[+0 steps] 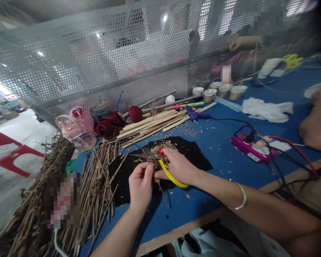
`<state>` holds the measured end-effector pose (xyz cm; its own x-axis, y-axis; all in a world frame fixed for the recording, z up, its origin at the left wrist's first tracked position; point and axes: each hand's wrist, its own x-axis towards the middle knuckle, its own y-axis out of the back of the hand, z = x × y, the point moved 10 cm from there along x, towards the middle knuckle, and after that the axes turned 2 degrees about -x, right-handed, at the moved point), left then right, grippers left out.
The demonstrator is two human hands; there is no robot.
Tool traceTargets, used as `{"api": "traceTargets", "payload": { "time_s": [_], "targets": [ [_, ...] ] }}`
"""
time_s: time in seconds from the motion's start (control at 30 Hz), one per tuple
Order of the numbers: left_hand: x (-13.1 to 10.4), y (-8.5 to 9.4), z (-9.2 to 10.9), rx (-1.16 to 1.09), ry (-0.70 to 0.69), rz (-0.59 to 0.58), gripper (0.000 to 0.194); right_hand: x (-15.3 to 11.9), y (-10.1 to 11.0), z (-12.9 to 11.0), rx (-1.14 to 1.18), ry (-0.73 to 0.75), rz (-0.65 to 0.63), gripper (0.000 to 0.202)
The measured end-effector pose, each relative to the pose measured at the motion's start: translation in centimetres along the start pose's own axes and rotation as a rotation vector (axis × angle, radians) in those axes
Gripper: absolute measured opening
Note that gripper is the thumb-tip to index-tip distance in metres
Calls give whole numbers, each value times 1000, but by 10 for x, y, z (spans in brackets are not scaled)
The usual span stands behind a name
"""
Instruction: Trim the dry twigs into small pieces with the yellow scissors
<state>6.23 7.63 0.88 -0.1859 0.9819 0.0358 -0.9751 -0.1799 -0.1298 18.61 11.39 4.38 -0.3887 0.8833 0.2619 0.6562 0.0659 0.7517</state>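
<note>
Left fingers point(147, 170) pinch thin twig end; right hand point(178, 166) closed through scissors point(149, 155) handles, blades pointing left. Blue table point(224, 157) under all. Stick heap point(77, 200) near left, black cloth point(123, 171) beneath hands, shavings pile point(163, 146) just beyond. Left hand point(140, 185) low over cloth. Good trim likely needs: twig steady, blades close to pinch, cut over cloth, fingertips clear of edge.
</note>
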Motion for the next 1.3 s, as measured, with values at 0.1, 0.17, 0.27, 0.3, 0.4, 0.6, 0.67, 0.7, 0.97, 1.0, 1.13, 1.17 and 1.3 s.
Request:
{"api": "traceTargets", "payload": {
  "time_s": [0.1, 0.17, 0.27, 0.3, 0.4, 0.6, 0.67, 0.7, 0.97, 1.0, 1.13, 1.17, 1.3],
  "targets": [
    [1, 2, -1, 23, 1, 2, 26, 0, -2, -2, 8, 19, 0, 48],
    [1, 2, -2, 33, -1, 0, 25, -1, -3, -1, 11, 11, -11, 47],
    [2, 2, -4, 40, -2, -11, 25, -2, -7, 1, 27, -17, -45, 46],
    [2, 2, -4, 42, -6, -11, 25, -2, -8, 1, 38, -21, -51, 46],
    [1, 2, -3, 49, -22, -3, 25, -3, -8, -2, 69, 4, -36, 47],
    [-1, -1, -2, 58, -22, -15, 27, -3, -3, -9, 40, 71, 36, 49],
    [-2, -2, -3, 62, -18, -22, 28, -3, -2, -10, 36, 82, 44, 49],
    [-2, -3, -3, 62, -19, -26, 28, -4, -2, -10, 37, 80, 40, 50],
    [-3, -1, 2, 109, -77, -31, 23, -6, -16, -4, 76, -3, -102, 52],
    [-3, 0, 1, 114, -80, -28, 23, -6, -16, -2, 69, -10, -101, 52],
    [-2, 1, 0, 137, -95, -23, 23, -5, -16, 2, 24, -32, -110, 51],
    [-2, 1, 0, 136, -96, -22, 23, -5, -16, 3, 15, -34, -111, 51],
    [-1, 2, 0, 100, -88, -20, 23, -5, -12, 1, -8, -24, -95, 56]
  ]
}}
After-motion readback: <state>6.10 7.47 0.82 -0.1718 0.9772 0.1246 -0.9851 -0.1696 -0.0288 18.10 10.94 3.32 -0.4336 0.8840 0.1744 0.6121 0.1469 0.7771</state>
